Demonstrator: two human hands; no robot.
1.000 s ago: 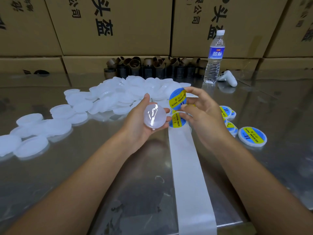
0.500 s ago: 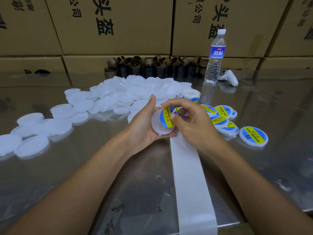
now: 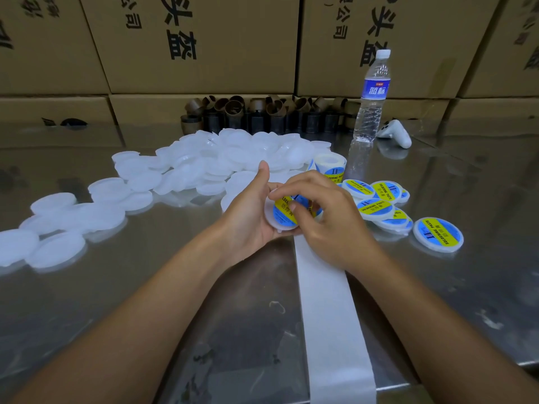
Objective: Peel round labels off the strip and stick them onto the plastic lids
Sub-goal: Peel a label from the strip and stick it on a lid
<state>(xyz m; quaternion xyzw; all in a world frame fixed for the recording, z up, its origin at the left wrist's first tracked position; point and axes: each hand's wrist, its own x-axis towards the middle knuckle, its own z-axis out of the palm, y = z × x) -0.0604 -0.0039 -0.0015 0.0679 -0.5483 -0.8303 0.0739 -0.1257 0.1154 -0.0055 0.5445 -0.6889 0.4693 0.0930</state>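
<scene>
The white plastic lid sat upright in my feed, just above the near-centre of the table. The left hand cradled it from behind, fingers curled round its rim and thumb pointing straight up. A round label, blue with a yellow band, lay against the lid's face. The right hand had its bent index finger and thumb closed on the label's upper part, and the other fingers were curled loosely behind.

Below the hands the bare backing strip ran over the table's near edge. The label roll stood just beyond the right hand. To the right lay a cluster of labelled lids, overlapping, with one more labelled lid a little apart. To the left and behind spread a heap of unlabelled lids.

All of it rested on a reflective, scuffed steel table. At its far side stood a water bottle, with a white controller beside it and a row of brown cardboard cores. Behind them rose stacked cartons with black printed characters.
</scene>
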